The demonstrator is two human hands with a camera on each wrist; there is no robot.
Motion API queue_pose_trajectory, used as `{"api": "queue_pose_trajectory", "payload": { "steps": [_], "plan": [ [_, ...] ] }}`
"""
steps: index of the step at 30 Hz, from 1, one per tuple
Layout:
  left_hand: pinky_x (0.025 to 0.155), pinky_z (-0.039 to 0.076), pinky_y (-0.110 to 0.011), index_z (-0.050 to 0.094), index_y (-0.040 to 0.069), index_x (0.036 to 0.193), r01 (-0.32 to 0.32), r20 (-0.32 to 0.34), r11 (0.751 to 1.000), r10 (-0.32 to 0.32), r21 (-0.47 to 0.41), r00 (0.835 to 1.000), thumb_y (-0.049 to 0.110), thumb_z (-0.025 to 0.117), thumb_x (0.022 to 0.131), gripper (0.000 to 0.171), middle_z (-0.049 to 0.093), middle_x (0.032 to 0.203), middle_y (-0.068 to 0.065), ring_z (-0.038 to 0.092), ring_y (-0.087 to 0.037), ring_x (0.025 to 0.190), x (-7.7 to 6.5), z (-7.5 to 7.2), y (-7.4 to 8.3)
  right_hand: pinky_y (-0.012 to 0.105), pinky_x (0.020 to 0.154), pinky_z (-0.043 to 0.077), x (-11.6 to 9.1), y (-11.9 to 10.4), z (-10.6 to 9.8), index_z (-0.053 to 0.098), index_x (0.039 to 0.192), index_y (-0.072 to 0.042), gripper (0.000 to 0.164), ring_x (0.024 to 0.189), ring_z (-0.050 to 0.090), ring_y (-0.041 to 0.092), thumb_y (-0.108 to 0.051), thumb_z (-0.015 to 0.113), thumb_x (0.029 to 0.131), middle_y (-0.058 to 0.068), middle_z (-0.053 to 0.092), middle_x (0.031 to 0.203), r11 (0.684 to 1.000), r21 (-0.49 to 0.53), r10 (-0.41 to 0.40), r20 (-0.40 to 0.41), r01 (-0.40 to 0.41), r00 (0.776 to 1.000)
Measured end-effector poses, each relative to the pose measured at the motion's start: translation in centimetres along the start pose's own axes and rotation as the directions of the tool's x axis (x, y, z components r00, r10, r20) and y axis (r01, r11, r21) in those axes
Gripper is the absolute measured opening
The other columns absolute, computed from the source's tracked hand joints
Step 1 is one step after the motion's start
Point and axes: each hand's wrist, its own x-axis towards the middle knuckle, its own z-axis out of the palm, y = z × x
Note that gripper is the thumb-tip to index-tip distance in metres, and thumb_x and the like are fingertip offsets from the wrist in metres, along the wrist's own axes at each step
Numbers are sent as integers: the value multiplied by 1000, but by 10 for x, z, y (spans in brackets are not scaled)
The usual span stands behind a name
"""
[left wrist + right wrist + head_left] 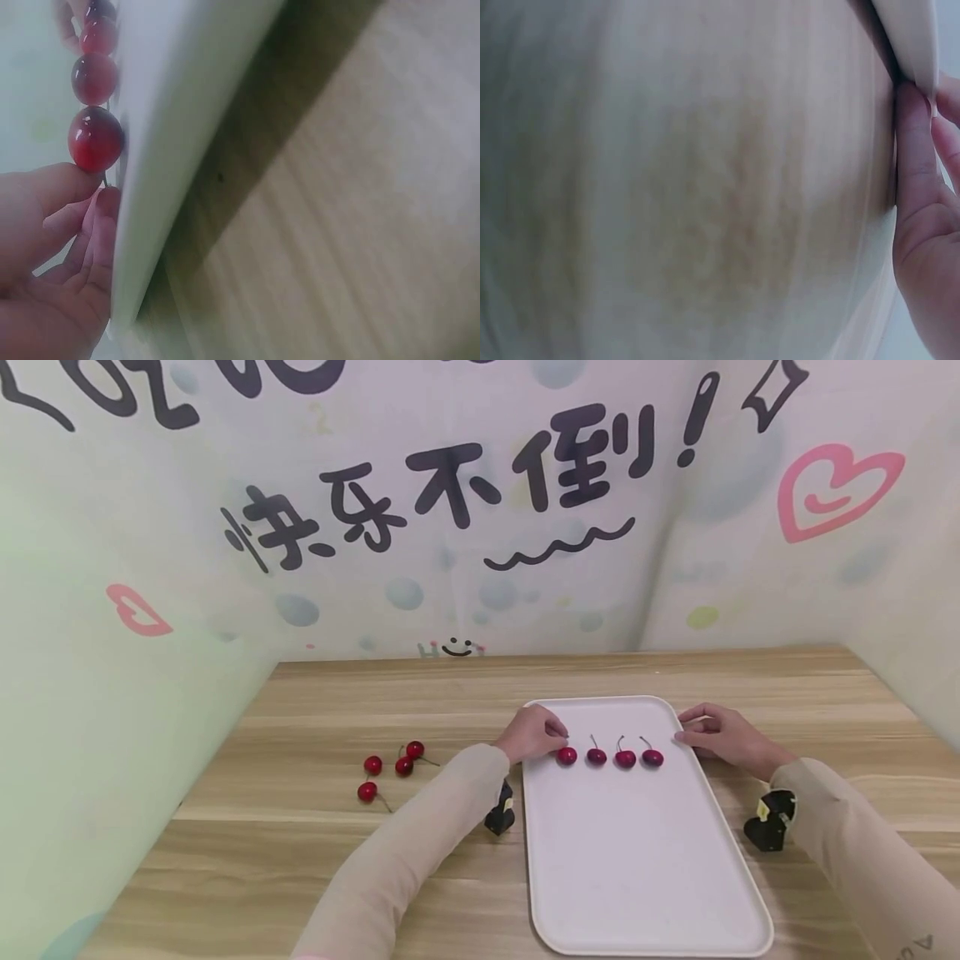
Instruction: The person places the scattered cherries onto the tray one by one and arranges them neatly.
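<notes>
Several dark red cherries with stems stand in a row across the far part of a white tray (637,860). My left hand (534,734) reaches over the tray's left edge and pinches the stem of the leftmost cherry (567,756). That same cherry (95,139) sits just beyond the thumb and fingers in the left wrist view. On the far right side, my right hand (723,742) holds the tray's rim. In the right wrist view the thumb (915,142) presses low against the rim (915,37), with fingers on its other side.
Several more cherries (372,765) lie loosely grouped on the wooden table (300,835), left of the tray. Behind the table hangs a white printed cloth (450,593) with black characters. The left forearm crosses the table between those cherries and the tray.
</notes>
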Motion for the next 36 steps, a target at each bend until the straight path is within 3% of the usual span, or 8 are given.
{"api": "queue_pose_trajectory", "payload": {
  "steps": [22, 28, 36],
  "plan": [
    [72, 43, -17, 67, 5, 96, -19, 64, 998, 22, -58, 998, 13, 64, 81, 18, 65, 83, 0, 57, -8, 77, 5, -4, -4, 40, 84, 44, 0, 2, -2, 39, 122, 4, 58, 92, 58, 25, -35, 60, 84, 22, 55, 107, 1000, 8, 7, 0, -7, 1000],
    [71, 44, -18, 65, 3, 101, -93, 79, 993, 98, -68, 992, 12, 63, 82, 21, 63, 87, -2, 56, -11, 80, 0, -21, -6, 38, 83, 45, 1, 2, -2, 39, 121, 3, 57, 90, 58, 23, -34, 60, 84, 20, 56, 105, 1000, 18, 11, -4, -11, 1000],
    [72, 45, -19, 63, 2, 105, -185, 108, 980, 193, -79, 975, 14, 61, 83, 24, 62, 90, -2, 56, -11, 83, -20, -50, -5, 37, 82, 46, -1, 0, -1, 39, 121, 5, 56, 91, 58, 23, -32, 59, 84, 20, 56, 105, 999, 33, 9, -3, -9, 1000]
  ]
}}
